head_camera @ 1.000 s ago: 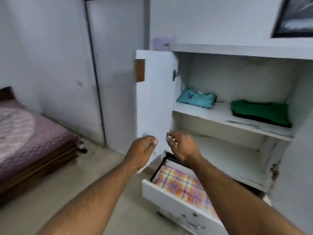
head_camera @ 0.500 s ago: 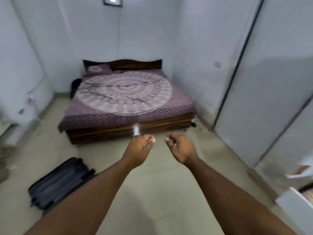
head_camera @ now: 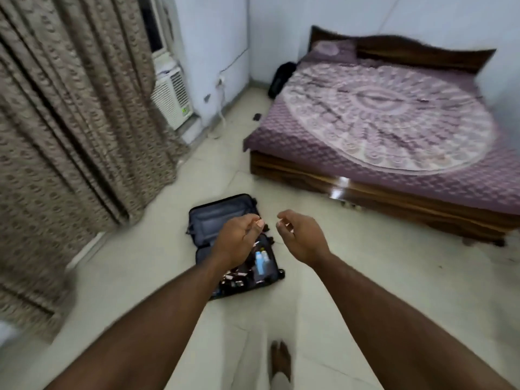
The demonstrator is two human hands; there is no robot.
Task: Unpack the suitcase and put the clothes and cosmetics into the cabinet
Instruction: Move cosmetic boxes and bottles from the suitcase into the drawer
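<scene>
Your foot (head_camera: 280, 361): one bare foot is showing at the bottom edge on the pale tiled floor (head_camera: 351, 291).
Your left hand (head_camera: 239, 240): you are holding it out in front of you, fingers loosely curled, carrying nothing, much as half a second ago.
Your right hand (head_camera: 301, 237): it is hanging just beside the left, fingers relaxed and part curled, gripping nothing.
Suitcase (head_camera: 225, 218): it is lying open on the floor directly beyond your left hand, which is covering part of it; half a second ago it was sitting low at your left.
Cosmetics (head_camera: 261, 261): small bottles are lying in the nearer half of the suitcase; the rest is too blurred to name.
Curtain (head_camera: 70, 136): a patterned curtain is now filling your left side.
Air conditioner (head_camera: 171, 97): a white unit is sitting behind the curtain's edge.
Bed (head_camera: 388, 142): it is now lying to your right, no longer straight ahead.
Cabinet: it is no longer in sight.
</scene>
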